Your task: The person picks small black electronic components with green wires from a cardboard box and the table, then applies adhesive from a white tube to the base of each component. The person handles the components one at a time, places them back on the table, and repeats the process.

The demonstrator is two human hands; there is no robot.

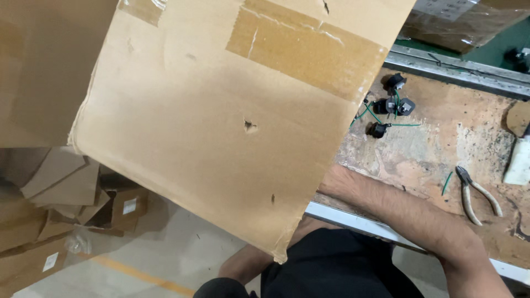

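Observation:
A large tilted cardboard box (pixel 221 110) with brown tape patches and small punctures fills most of the view, its lower corner hanging over my lap. My right forearm (pixel 397 209) reaches from the lower right across the bench edge and disappears behind the box, so that hand is hidden. Part of my left arm (pixel 237 267) shows below the box's lower corner, and that hand is hidden behind the box too.
A worn wooden workbench (pixel 441 149) holds black connector parts with green wires (pixel 389 107), pliers (pixel 475 193) and a white object (pixel 519 160). A metal rail (pixel 464 69) runs behind it. Several flattened and open cardboard boxes (pixel 66 193) lie on the floor at left.

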